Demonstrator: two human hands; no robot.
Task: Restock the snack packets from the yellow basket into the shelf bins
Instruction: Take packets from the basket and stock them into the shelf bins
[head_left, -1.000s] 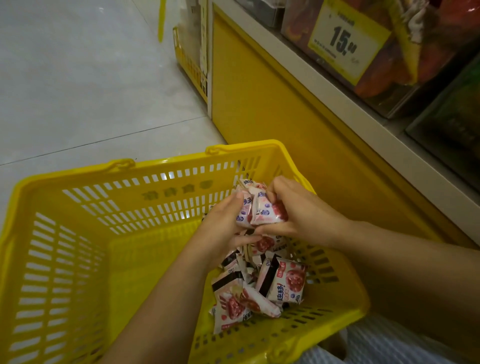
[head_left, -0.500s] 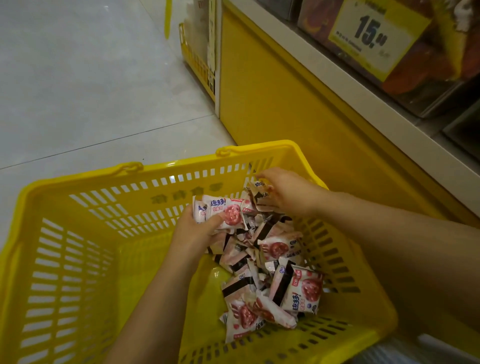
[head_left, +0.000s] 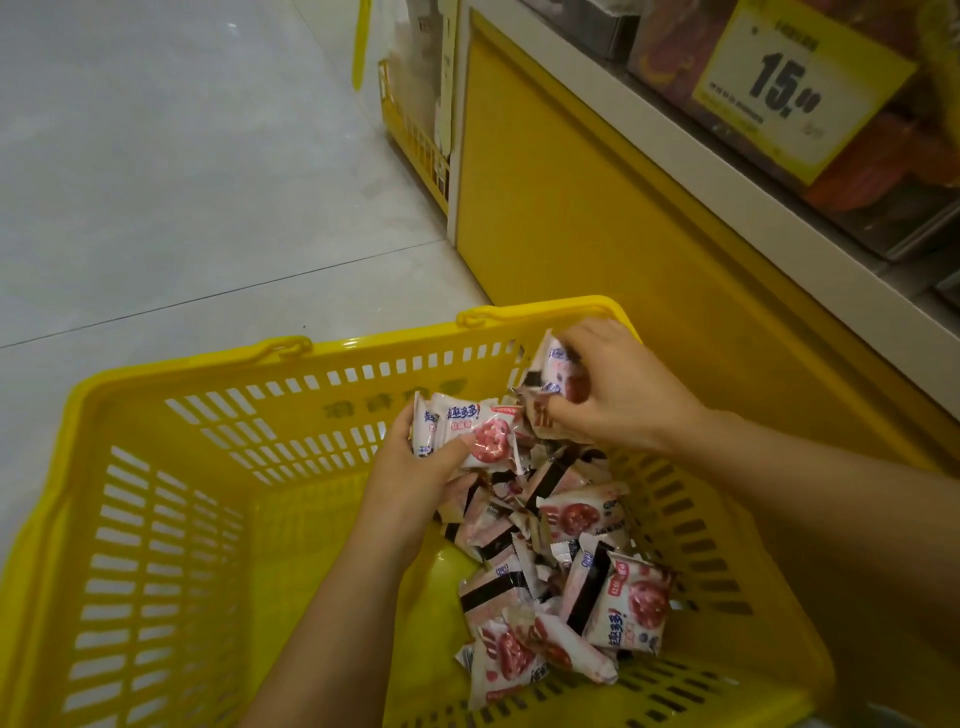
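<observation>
2 hands in yellow basket (head_left: 208, 358), each holding snack pkts.
L hand (head_left: 410, 467) pinches 2 pkts (head_left: 478, 431); R hand (head_left: 618, 395) curled round more pkts (head_left: 558, 371); loose pile (head_left: 571, 571) beneath.

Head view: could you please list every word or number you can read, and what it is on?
"15" with small "00": yellow price tag; its fine print is blurred.
"超多多!": front packet in the left hand; red characters below unreadable.
"超多多!": lower-right packet in the pile.
Upper packet in the right hand: too blurred.
Embossed characters on the yellow basket, far wall: unreadable.
</observation>
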